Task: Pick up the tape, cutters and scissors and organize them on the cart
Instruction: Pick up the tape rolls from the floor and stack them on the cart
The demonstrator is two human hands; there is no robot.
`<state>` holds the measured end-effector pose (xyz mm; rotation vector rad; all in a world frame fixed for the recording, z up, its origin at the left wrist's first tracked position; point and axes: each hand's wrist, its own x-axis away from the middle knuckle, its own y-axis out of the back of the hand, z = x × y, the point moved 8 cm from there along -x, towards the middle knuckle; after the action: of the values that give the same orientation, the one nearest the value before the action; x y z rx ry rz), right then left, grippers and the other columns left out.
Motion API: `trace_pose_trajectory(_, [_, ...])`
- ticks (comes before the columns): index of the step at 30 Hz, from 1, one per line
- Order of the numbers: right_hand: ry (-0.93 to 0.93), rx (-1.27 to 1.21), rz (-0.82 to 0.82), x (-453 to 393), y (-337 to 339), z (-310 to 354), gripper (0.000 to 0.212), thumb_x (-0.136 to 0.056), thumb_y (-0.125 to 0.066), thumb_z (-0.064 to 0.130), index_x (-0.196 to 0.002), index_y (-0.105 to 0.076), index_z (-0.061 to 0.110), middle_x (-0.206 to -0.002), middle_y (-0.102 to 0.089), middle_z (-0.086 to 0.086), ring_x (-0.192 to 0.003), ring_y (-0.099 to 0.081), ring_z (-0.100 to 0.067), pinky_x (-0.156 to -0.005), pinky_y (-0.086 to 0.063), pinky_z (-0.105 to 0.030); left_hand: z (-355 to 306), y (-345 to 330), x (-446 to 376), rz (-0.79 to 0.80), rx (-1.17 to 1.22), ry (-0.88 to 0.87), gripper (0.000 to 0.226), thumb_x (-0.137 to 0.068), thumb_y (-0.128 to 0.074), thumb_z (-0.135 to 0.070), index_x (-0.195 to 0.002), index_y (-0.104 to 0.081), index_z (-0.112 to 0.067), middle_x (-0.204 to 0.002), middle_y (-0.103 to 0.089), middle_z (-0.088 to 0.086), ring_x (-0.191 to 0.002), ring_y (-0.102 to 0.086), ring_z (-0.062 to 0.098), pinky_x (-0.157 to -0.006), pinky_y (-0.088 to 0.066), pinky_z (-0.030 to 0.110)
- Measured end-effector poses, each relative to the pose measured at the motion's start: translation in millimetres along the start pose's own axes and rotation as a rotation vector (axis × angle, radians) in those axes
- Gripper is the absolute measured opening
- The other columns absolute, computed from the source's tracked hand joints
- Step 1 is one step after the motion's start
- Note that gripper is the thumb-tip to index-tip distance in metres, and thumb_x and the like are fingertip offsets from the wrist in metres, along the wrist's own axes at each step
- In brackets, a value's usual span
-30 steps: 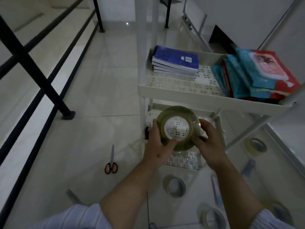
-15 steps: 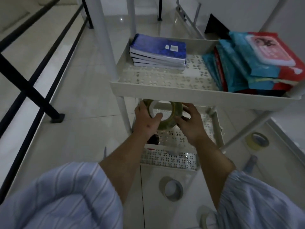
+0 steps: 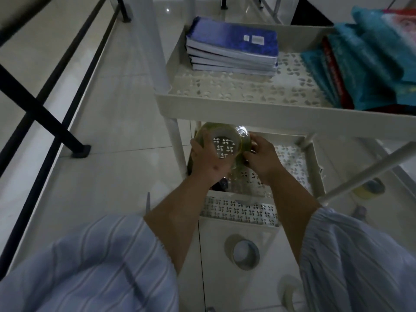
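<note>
- Greenish clear tape roll (image 3: 221,144) is held between both hands just under the front rim of the cart (image 3: 270,114), above the perforated middle shelf (image 3: 290,163).
- Left hand (image 3: 208,162) curls round the roll's left side, with the thumb hooked into the core; right hand (image 3: 262,158) grips the right side, fingers wrapped behind it.
- Through the roll's open centre the shelf's pinwheel cut-outs show.
- Room to move is narrow: the top tray's front wall sits close above the roll, a white upright post (image 3: 176,143) stands just to its left, and another slanted post (image 3: 369,172) crosses on the right.
- On the top tray, a stack of blue notebooks (image 3: 233,47) lies at the back left; teal and red packets (image 3: 364,70) lean at the right.
- More tape lies on the pale glossy tile floor: a grey roll (image 3: 243,252) near the cart's front, a white roll (image 3: 289,293) further forward, a yellowish roll (image 3: 369,188) to the right.
- Black metal railing (image 3: 45,113) runs along the left of the dim room; striped sleeves fill the lower frame.
</note>
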<state>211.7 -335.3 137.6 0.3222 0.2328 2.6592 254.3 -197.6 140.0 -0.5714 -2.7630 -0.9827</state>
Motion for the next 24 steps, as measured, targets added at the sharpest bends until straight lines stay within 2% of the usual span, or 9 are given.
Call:
trace_pose_trajectory(4, [0.007, 0.086, 0.021, -1.7, 0.8, 1.8, 0.055, -0.073, -0.048, -0.014, -0.121, -0.055, 0.011, -0.120, -0.060, -0.018, -0.109, -0.057, -0.031, -0.092, -0.051, -0.052, -0.3, 0.4, -0.7, 0.003, -0.068, -0.021, 0.095, -0.078, -0.062, -0.049, -0.145, 0.001, -0.025, -0.152, 0.006, 0.020, -0.139, -0.011, 0.043, -0.113, -0.025, 0.052])
trace_pose_trajectory(8, [-0.031, 0.039, 0.063, -1.4, 0.8, -3.6, 0.050, -0.076, -0.051, -0.015, -0.118, -0.057, 0.012, -0.110, -0.063, -0.013, -0.104, -0.060, -0.028, -0.081, -0.056, -0.042, 2.4, 1.1, 2.1, -0.003, -0.166, -0.059, 0.094, -0.077, -0.063, -0.046, -0.144, -0.002, -0.024, -0.150, 0.005, 0.022, -0.136, -0.011, 0.045, -0.111, -0.025, 0.054])
trace_pose_trajectory(11, [-0.046, 0.029, 0.097, -1.3, -1.5, -6.8, 0.045, -0.078, -0.052, -0.015, -0.110, -0.059, 0.015, -0.109, -0.064, -0.016, -0.102, -0.062, -0.030, -0.081, -0.056, -0.047, 7.3, -1.5, 2.3, 0.033, -0.195, -0.045, 0.097, -0.078, -0.062, -0.048, -0.145, 0.003, -0.021, -0.151, 0.013, 0.022, -0.138, -0.001, 0.045, -0.113, -0.021, 0.053])
trace_pose_trajectory(15, [-0.041, -0.006, 0.126, 1.8, -5.2, -12.3, 0.035, -0.083, -0.056, -0.006, -0.097, -0.062, 0.026, -0.111, -0.065, -0.019, -0.095, -0.065, -0.029, -0.074, -0.058, -0.041, 13.4, -7.3, 1.1, 0.102, -0.239, -0.007, 0.100, -0.081, -0.057, -0.051, -0.145, 0.013, -0.018, -0.151, 0.024, 0.022, -0.140, 0.019, 0.038, -0.115, -0.009, 0.049])
trace_pose_trajectory(18, [-0.021, 0.075, 0.126, -1.4, -9.0, -13.9, 0.030, -0.085, -0.058, 0.002, -0.111, -0.060, 0.017, -0.119, -0.061, -0.018, -0.104, -0.062, -0.030, -0.083, -0.056, -0.049, 14.1, -7.8, 0.2, 0.116, -0.308, 0.007, 0.099, -0.083, -0.055, -0.048, -0.144, 0.016, -0.013, -0.150, 0.024, 0.025, -0.140, 0.021, 0.039, -0.116, -0.007, 0.047])
trace_pose_trajectory(20, [0.015, 0.227, 0.111, -3.7, -10.9, -11.5, 0.038, -0.086, -0.055, 0.002, -0.122, -0.053, 0.011, -0.126, -0.056, -0.017, -0.114, -0.055, -0.029, -0.093, -0.050, -0.050, 13.9, -7.2, 1.2, 0.112, -0.329, 0.003, 0.098, -0.085, -0.053, -0.046, -0.143, 0.016, -0.009, -0.150, 0.023, 0.027, -0.140, 0.020, 0.040, -0.116, -0.005, 0.046])
trace_pose_trajectory(22, [0.117, 0.397, 0.086, -2.4, -11.7, -1.2, 0.050, -0.084, -0.055, 0.002, -0.131, -0.044, 0.013, -0.133, -0.052, -0.014, -0.120, -0.050, -0.028, -0.102, -0.043, -0.039, 12.5, -7.9, 3.8, 0.102, -0.367, -0.023, 0.094, -0.087, -0.051, -0.044, -0.143, 0.015, -0.006, -0.150, 0.021, 0.028, -0.140, 0.019, 0.040, -0.117, -0.003, 0.045])
trace_pose_trajectory(24, [0.254, 0.519, 0.066, 2.9, -13.6, 12.7, 0.056, -0.082, -0.056, -0.001, -0.134, -0.040, 0.013, -0.133, -0.052, -0.013, -0.119, -0.049, -0.029, -0.096, -0.034, -0.019, 6.8, -8.3, 9.0, 0.057, -0.436, -0.098, 0.085, -0.089, -0.049, -0.036, -0.144, 0.009, -0.005, -0.153, 0.015, 0.025, -0.141, 0.015, 0.040, -0.117, -0.002, 0.046])
